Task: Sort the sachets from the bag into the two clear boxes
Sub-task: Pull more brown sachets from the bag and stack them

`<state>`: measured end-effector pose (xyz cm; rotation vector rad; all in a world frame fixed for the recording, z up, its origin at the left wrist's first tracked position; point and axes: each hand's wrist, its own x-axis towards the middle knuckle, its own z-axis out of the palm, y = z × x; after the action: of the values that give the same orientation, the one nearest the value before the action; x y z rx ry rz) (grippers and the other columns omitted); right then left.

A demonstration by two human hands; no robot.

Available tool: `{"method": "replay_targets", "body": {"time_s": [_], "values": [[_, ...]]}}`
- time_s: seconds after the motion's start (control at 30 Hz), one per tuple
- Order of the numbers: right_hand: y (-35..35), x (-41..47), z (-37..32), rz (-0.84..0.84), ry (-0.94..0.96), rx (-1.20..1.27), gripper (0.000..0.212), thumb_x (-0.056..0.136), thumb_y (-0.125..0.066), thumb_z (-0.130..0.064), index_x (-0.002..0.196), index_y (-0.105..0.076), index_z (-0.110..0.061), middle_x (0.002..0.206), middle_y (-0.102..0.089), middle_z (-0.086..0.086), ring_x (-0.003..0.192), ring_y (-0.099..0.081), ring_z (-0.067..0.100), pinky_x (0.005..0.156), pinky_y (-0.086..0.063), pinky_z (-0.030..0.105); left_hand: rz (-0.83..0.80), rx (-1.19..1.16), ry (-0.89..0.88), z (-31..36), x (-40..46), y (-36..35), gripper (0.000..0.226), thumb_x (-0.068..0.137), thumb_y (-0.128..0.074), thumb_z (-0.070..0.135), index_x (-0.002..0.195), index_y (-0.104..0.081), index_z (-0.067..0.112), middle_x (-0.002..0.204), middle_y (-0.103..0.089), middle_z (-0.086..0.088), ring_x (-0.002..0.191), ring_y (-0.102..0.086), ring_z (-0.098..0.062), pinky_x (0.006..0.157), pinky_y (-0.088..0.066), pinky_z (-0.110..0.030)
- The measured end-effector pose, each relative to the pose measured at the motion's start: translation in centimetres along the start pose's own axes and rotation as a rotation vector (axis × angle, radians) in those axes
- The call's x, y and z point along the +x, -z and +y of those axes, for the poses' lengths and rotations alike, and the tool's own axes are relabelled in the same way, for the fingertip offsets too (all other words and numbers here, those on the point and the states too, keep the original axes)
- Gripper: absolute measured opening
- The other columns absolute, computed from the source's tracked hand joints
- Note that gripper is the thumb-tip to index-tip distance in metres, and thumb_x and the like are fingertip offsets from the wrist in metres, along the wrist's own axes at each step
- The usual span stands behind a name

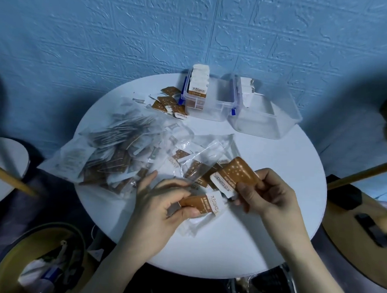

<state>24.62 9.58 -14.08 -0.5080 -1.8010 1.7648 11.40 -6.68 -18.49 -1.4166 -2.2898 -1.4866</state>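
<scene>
Left hand (162, 203) pinches brown-and-white paper sachet (201, 204); right hand (269, 191) grips a second sachet (233, 177) above round white worktop (263, 218), clear plastic bag (119, 151) beside

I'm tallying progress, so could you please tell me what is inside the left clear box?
The left clear box holds an upright row of sachets; those behind the front one are hidden.

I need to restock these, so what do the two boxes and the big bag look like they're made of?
Two clear boxes: likely rigid glossy plastic, see-through walls, blue clips. Big bag: apparently thin clear plastic film, crinkled, sachets showing through.
</scene>
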Motion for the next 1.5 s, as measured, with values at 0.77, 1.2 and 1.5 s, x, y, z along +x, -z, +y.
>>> {"method": "replay_targets", "body": {"time_s": [0.77, 1.2, 1.5], "values": [[-1.6, -0.2, 0.3, -0.181, 0.206, -0.498, 0.008, 0.08, -0.07, -0.032, 0.085, -0.077, -0.032, 0.078, -0.068, -0.012, 0.075, -0.056, 0.004, 0.067, -0.038, 0.012, -0.025, 0.068, -0.036, 0.1, -0.2, 0.1, 0.024, 0.075, -0.063, 0.052, 0.082, -0.069, 0.029, 0.09, -0.062, 0.019, 0.1, -0.057, -0.006, 0.097, -0.032, -0.043], [-3.3, 5.3, 1.2, -0.126, 0.203, -1.028, 0.039, 0.07, -0.081, -0.043, 0.105, -0.069, -0.029, 0.097, -0.063, -0.013, 0.098, -0.042, 0.012, 0.087, -0.032, 0.031, -0.039, 0.155, 0.033, -0.8, -0.9, -0.7, 0.027, 0.08, -0.052, 0.057, 0.086, -0.065, 0.034, 0.124, -0.06, 0.018, 0.138, -0.032, -0.009, 0.113, -0.006, -0.048], [-3.1, 3.9, 1.0, -0.121, 0.065, -0.382, 0.038, 0.078, -0.077, -0.008, 0.102, -0.058, -0.03, 0.085, -0.062, -0.001, 0.077, -0.062, 0.008, 0.074, -0.054, 0.027, 0.03, 0.077, -0.008, -0.2, -0.9, -0.3, 0.028, 0.079, -0.056, 0.059, 0.084, -0.062, 0.032, 0.118, -0.06, 0.024, 0.131, -0.042, -0.005, 0.112, -0.012, -0.049]]}}
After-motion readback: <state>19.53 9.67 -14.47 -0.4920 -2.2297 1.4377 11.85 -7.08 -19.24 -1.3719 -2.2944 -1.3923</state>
